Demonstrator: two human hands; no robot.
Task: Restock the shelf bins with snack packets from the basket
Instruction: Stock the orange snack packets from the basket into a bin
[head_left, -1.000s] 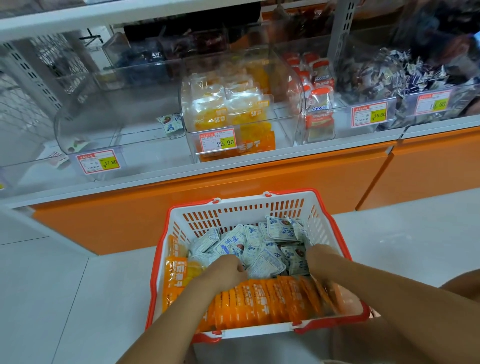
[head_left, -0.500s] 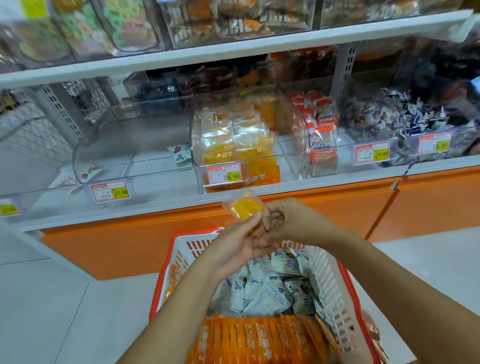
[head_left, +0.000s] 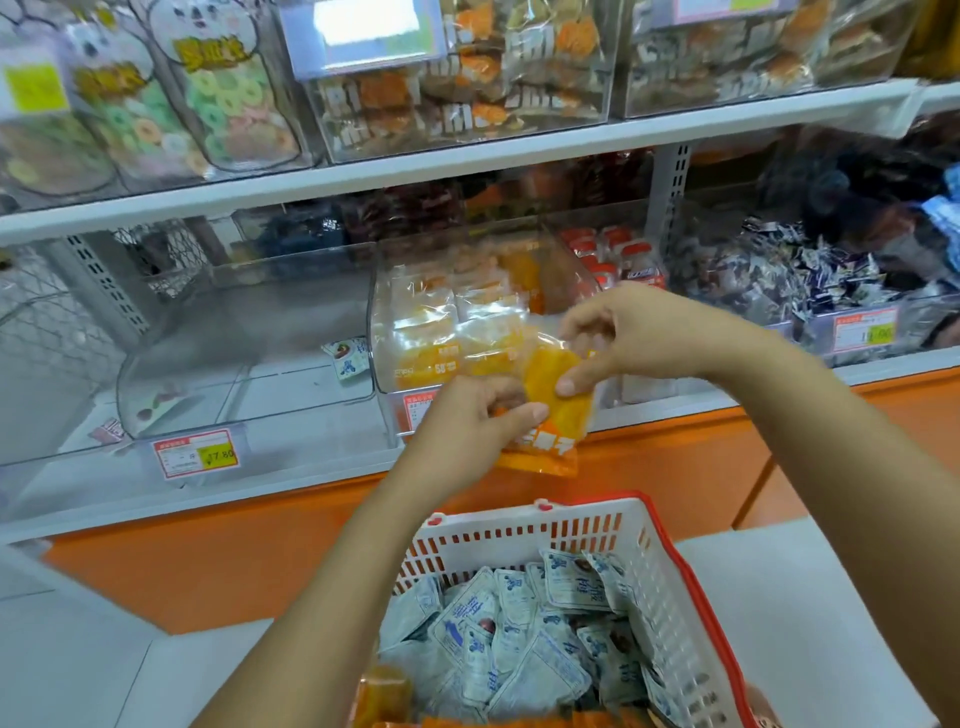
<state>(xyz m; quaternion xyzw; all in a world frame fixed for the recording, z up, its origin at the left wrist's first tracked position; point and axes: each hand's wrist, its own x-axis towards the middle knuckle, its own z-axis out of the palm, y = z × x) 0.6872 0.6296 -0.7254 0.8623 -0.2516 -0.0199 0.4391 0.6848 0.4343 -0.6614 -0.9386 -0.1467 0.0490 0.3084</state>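
Note:
Both hands hold one orange snack packet (head_left: 550, 410) in the air in front of the middle clear bin (head_left: 415, 322), which holds several similar orange packets. My left hand (head_left: 467, 421) grips the packet's lower left part. My right hand (head_left: 623, 338) pinches its upper right edge. Below, the white basket with a red rim (head_left: 519, 530) holds several pale blue packets (head_left: 519, 634) and a row of orange packets along its near side.
A nearly bare clear bin (head_left: 234, 332) stands at the left with a price tag (head_left: 197, 452). Bins with red-capped packs (head_left: 618, 254) and blue-white wrapped sweets (head_left: 779, 280) stand to the right. An upper shelf (head_left: 467, 150) carries more snack bins. Under the bins runs an orange base panel (head_left: 208, 551).
Both hands left the basket with an orange packet and raised it up to the middle bin. The view tilted upward, showing the upper shelf.

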